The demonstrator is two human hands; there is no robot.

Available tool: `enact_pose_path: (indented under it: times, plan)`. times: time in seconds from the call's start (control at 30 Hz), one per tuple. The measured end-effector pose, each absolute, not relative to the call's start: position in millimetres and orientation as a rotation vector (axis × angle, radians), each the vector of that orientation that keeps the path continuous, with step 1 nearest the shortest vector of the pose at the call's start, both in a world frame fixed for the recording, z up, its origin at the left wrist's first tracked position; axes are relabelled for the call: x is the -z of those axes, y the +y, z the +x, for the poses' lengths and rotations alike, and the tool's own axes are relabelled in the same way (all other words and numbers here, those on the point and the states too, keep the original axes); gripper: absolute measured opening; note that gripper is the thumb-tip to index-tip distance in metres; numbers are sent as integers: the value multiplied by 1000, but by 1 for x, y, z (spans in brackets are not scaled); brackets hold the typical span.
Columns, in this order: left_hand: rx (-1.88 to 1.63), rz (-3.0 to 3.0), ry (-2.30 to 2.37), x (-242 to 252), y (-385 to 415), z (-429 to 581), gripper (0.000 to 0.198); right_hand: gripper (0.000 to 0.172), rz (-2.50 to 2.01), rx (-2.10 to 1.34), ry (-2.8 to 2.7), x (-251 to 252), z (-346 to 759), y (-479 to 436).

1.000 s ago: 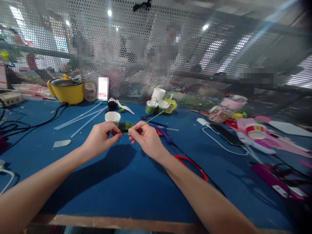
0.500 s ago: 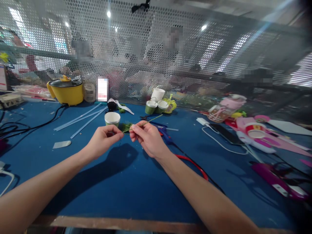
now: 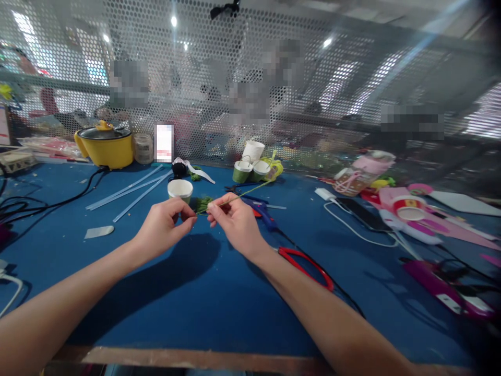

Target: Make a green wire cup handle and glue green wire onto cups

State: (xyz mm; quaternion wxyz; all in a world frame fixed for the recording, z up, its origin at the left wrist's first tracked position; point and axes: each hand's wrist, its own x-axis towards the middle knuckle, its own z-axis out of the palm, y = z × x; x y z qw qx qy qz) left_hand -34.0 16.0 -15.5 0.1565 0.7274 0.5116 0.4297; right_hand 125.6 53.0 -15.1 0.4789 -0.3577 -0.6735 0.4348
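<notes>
Perforated mesh (image 3: 207, 73) stood behind the blue surface (image 3: 188, 318). Mid-frame, the right hand (image 3: 237, 224) had its fingers clamped on a green strand (image 3: 253, 189) slanting toward the upper right; the left hand (image 3: 161, 225) had fingertips nearly meeting, their grip unclear. Just above sat a white-rimmed cup (image 3: 180, 189) and green yarn (image 3: 203, 203).

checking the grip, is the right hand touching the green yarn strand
Touching: the head view shows the right hand pinching the green yarn strand.
</notes>
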Motion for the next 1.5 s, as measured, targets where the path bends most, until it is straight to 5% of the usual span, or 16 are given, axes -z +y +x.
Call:
enact_pose_path:
  times: [0.47,1.1,1.5]
  plan:
    - [-1228,1641,1280,19,21,-34,16,20,-736,-1564,-1305,11,124,55]
    - [-1322,2337,1471,23,16,-34,8,16,-888,-969,-1679,18,123,49]
    - [-1355,1719,1285,26,16,-25,15,23,-714,-1688,-1185,13,122,56]
